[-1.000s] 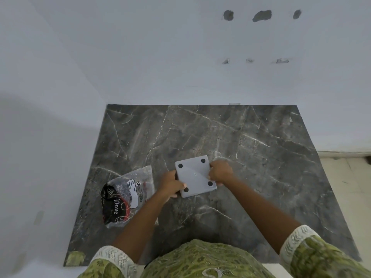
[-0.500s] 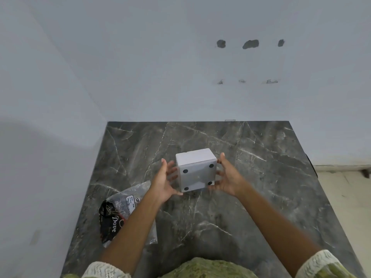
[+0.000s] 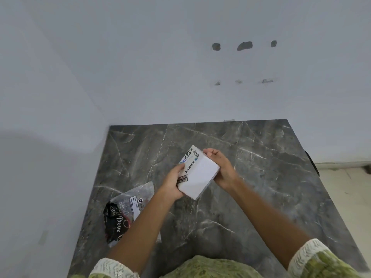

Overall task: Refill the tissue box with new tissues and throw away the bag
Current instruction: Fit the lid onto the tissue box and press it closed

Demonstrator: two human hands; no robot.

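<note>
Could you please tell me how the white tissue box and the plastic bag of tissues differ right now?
The tissue box is held tilted above the countertop between the left hand and right hand; the bag lies flat on the countertop, untouched. The box is rigid, opaque and white with stickers on one face; the bag is soft, crinkled and partly see-through with dark print. Both carry printed lettering.

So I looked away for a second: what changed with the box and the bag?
The white box came up off the marble table and was turned over: its footed base is gone from view, stickers show. Left hand and right hand kept hold. The bag stayed put.
</note>
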